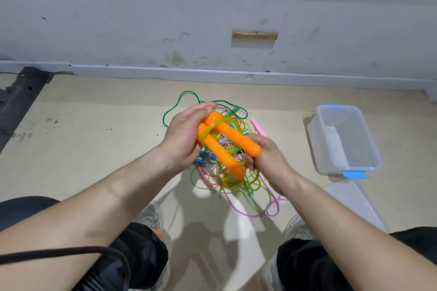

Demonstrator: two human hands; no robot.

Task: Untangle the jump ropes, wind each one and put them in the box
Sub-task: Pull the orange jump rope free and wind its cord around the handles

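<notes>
Two orange jump-rope handles (233,140) lie side by side between my hands, with a yellow cord (212,126) looped around their upper ends. My left hand (183,138) grips those upper ends. My right hand (266,153) holds the lower ends from the right. Under the hands a tangled pile of ropes (233,182) in green, pink, purple, yellow and blue lies on the floor. A clear plastic box (345,140) with blue clips stands open to the right, nothing inside.
The box lid (354,203) lies on the floor just in front of the box. A pink handle (257,126) sticks out of the pile. My knees and shoes (151,218) flank the pile. A wall with a skirting board runs behind.
</notes>
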